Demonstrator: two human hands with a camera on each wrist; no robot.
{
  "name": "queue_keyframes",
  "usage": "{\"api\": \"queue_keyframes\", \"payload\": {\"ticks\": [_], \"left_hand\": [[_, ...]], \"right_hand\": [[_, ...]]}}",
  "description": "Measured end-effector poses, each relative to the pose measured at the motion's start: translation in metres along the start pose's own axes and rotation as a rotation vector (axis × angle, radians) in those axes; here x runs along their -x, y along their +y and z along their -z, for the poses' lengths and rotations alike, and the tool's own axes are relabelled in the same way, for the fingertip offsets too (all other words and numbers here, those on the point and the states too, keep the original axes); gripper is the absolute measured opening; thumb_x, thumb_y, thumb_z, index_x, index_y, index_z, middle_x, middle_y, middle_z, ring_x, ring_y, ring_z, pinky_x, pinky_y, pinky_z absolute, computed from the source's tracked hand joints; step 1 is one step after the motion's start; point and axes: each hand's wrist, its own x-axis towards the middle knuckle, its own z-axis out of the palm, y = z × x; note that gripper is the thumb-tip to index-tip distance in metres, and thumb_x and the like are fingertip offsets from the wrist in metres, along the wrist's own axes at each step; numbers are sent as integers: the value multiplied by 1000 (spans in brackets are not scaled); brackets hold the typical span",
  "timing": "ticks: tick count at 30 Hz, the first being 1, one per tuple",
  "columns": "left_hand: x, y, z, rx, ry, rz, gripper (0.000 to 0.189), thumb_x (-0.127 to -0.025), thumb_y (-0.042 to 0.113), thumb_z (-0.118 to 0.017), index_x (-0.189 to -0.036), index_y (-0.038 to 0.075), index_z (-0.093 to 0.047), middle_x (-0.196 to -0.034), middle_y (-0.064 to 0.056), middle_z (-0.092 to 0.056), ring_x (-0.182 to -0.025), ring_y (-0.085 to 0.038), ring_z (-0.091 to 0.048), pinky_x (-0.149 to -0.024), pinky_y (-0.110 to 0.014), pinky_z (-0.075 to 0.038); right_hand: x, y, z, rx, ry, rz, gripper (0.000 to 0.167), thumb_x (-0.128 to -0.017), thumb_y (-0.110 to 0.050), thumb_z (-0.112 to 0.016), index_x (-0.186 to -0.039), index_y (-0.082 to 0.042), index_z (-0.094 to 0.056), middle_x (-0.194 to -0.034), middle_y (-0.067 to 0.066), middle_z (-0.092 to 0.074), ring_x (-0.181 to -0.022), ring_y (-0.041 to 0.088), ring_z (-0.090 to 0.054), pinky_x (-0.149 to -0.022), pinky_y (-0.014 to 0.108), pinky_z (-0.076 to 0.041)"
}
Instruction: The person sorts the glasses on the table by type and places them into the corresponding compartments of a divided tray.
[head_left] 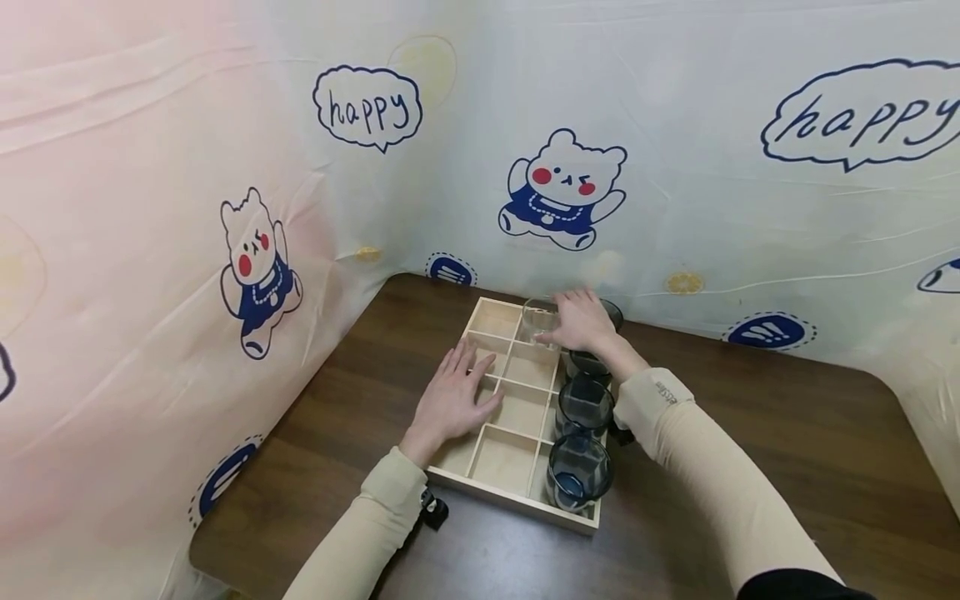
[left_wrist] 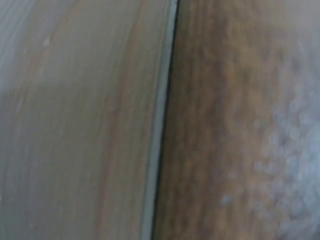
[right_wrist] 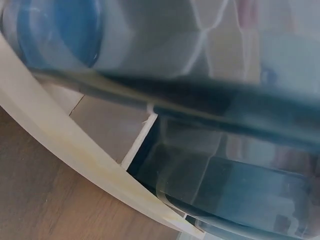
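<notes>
A shallow wooden compartment box point(head_left: 504, 498) lies on the table. In its far middle compartment stands a clear glass point(head_left: 534, 318). My right hand point(head_left: 583, 323) grips this glass from the right, thumb on the near side and fingers toward the back. Dark blue-grey tinted glasses fill the right column, the nearest glass point(head_left: 579, 473) at the front corner; the far ones are partly hidden by my right hand. My left hand point(head_left: 450, 402) rests on the box's left side, fingers spread. The right wrist view shows tinted glass point(right_wrist: 240, 185) close up, beside the box's rim point(right_wrist: 75, 135).
The dark wooden table point(head_left: 330, 400) extends to both sides of the box. A printed curtain point(head_left: 465, 183) with bears and lettering hangs along its back and left edges. The left wrist view shows blurred pale wood point(left_wrist: 75, 130) beside the brown tabletop point(left_wrist: 210, 130).
</notes>
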Motion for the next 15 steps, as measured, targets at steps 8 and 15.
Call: {"api": "queue_keyframes", "payload": {"ticks": [8, 15], "left_hand": [[-11, 2, -2, 8, 18, -12, 78, -106, 65, -48, -169, 20, -45, -181, -20, -29, -174, -38, -14, -144, -51, -17], [-17, 7, -4, 21, 2, -30, 79, -107, 68, -46, -170, 21, -43, -182, -20, -26, -174, -39, -15, -144, -50, -17]], "right_hand": [[0, 11, 0, -94, 103, 12, 89, -102, -58, -67, -162, 5, -47, -164, 29, -53, -158, 47, -45, -140, 59, -24], [27, 21, 5, -317, 203, 15, 80, -112, -48, -56, -169, 4, -34, -176, 29, -35, -166, 47, -31, -139, 61, -26]]}}
